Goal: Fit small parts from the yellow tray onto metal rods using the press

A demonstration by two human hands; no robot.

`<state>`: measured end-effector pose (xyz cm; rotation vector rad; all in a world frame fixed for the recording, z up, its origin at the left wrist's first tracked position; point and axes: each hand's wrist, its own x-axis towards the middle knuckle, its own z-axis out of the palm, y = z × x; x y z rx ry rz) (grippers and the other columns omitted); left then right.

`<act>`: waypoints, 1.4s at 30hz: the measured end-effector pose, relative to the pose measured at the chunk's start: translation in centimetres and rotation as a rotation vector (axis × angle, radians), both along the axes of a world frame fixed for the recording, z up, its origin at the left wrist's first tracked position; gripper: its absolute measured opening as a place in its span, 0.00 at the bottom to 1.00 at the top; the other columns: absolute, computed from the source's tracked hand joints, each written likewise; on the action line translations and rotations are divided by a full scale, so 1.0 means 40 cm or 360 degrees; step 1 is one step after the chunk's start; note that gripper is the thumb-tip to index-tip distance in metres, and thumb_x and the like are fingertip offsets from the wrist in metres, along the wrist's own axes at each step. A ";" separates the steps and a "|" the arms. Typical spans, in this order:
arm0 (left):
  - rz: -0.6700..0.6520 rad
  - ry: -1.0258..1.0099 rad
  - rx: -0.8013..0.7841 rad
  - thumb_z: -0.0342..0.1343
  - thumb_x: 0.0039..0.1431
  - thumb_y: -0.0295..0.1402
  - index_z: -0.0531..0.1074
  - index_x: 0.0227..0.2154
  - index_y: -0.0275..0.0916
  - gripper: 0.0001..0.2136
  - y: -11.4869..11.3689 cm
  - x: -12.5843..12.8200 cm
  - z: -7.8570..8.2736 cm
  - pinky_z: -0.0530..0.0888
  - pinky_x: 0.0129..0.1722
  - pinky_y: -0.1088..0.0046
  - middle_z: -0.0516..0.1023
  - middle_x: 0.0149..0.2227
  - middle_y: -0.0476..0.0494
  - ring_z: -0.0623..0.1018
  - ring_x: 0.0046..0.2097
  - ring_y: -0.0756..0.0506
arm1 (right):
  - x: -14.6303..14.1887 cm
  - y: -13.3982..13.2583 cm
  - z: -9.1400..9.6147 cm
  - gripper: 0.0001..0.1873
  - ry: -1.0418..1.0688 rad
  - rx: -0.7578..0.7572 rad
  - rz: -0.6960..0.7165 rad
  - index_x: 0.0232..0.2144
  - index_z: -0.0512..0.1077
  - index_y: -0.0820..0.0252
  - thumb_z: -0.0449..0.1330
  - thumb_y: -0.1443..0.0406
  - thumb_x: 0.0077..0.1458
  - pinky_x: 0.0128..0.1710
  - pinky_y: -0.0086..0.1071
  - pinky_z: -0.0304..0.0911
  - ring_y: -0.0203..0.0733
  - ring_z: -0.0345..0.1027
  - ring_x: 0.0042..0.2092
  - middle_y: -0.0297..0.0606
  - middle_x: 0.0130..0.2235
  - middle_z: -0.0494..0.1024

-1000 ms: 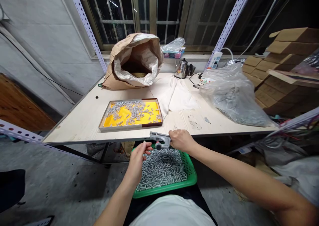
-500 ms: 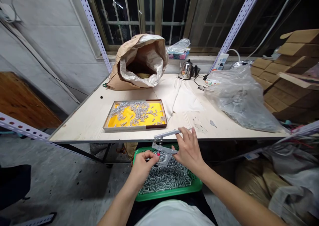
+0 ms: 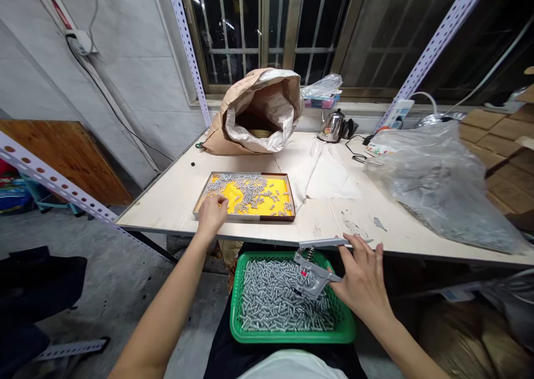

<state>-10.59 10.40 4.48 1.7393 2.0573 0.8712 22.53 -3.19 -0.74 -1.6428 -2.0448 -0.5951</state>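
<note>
My right hand (image 3: pixel 362 276) grips a grey metal hand press tool (image 3: pixel 314 267) with a spring and a red tip, held over a green basket (image 3: pixel 292 331) full of small metal springs on my lap. My left hand (image 3: pixel 212 213) reaches onto the front left corner of a yellow-bottomed tray (image 3: pixel 248 194) scattered with the same small springs, its fingers curled down among them. Whether those fingers hold a spring is hidden. The tray lies on a pale wooden table (image 3: pixel 175 195).
A large open brown paper sack (image 3: pixel 258 112) stands at the table's back. A white cloth (image 3: pixel 321 170), a metal kettle (image 3: pixel 332 126) and a clear plastic bag (image 3: pixel 442 184) of parts lie to the right. Cardboard boxes (image 3: pixel 500 145) stack at far right; perforated rack posts flank the table.
My left hand left the tool's tip and reached forward onto the yellow tray. My right hand with the tool shifted right and lower over the basket. The view turned left and closer.
</note>
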 end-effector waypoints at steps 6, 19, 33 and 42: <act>0.0039 -0.0014 -0.0131 0.58 0.39 0.20 0.60 0.10 0.40 0.14 0.157 -0.032 0.000 0.64 0.42 0.65 0.76 0.24 0.34 0.74 0.44 0.33 | -0.006 0.005 -0.010 0.20 -0.0002 0.0003 0.0016 0.46 0.67 0.66 0.52 0.61 0.51 0.61 0.62 0.39 0.57 0.53 0.60 0.53 0.54 0.64; -0.0344 -0.1704 -0.0515 0.65 0.39 0.39 0.76 0.23 0.35 0.11 -0.185 0.205 -0.068 0.64 0.27 0.76 0.77 0.26 0.44 0.72 0.28 0.50 | -0.055 0.054 0.052 0.24 0.0158 -0.0047 -0.0066 0.48 0.64 0.68 0.54 0.64 0.48 0.63 0.60 0.34 0.57 0.46 0.64 0.54 0.58 0.61; -0.0317 -0.1682 -0.0610 0.67 0.36 0.35 0.77 0.19 0.36 0.09 -0.281 0.271 -0.107 0.64 0.34 0.73 0.75 0.22 0.48 0.70 0.29 0.49 | -0.074 0.056 0.036 0.23 0.0235 -0.0141 -0.0022 0.46 0.64 0.67 0.54 0.67 0.44 0.63 0.61 0.28 0.56 0.43 0.65 0.55 0.60 0.59; -0.0648 -0.1169 -0.0641 0.61 0.39 0.34 0.73 0.15 0.37 0.07 -0.276 0.255 -0.053 0.63 0.35 0.72 0.72 0.22 0.48 0.70 0.30 0.47 | -0.092 0.044 0.029 0.26 0.0265 -0.0183 -0.0035 0.48 0.62 0.68 0.53 0.67 0.44 0.62 0.63 0.28 0.57 0.38 0.66 0.56 0.64 0.52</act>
